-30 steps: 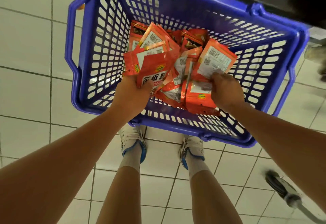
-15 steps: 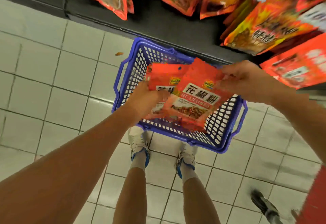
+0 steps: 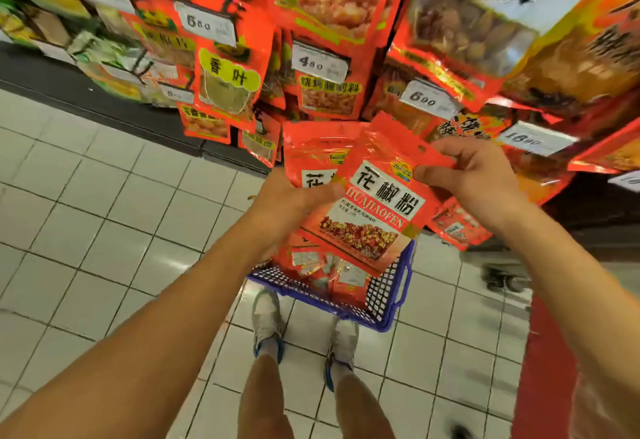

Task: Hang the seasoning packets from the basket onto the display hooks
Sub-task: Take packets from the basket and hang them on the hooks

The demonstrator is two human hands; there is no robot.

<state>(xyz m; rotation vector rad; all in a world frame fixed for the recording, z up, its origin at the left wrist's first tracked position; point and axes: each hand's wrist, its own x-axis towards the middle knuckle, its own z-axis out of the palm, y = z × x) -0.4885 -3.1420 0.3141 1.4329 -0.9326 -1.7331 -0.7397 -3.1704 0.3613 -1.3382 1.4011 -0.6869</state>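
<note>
Head view, looking down past both forearms at a white tiled floor [image 3: 104, 203]. The right hand [image 3: 474, 179] pinches the top right corner of a red seasoning packet [image 3: 374, 210], thumb on the printed face and fingers curled behind its upper edge; that grip is closed on the packet. The packet is tilted, its top edge with the small hang hole [image 3: 421, 149] up toward the display, its lower end hanging over the basket. The left hand [image 3: 294, 203] is curled round a second packet [image 3: 311, 158] of the same kind, which sits just behind and to the left of the first and is partly covered by it; this grip is closed on that packet, though whether more packets lie in the same hand cannot be told.

Below the hands a blue basket [image 3: 398, 286] stands on the floor, just ahead of the person's two white shoes [image 3: 268, 324]. Only its near rim and right side show; more red packets [image 3: 322, 265] lie inside it.

Across the top of the view hangs the display of red and orange seasoning bags [image 3: 329, 92], packed close and overlapping, with white price tags [image 3: 320, 63] in front of them. The hooks themselves are mostly hidden by the bags. The held packets are in front of the lower rows of the display, not on any hook. At the right edge of the floor runs a red strip [image 3: 547, 369].
</note>
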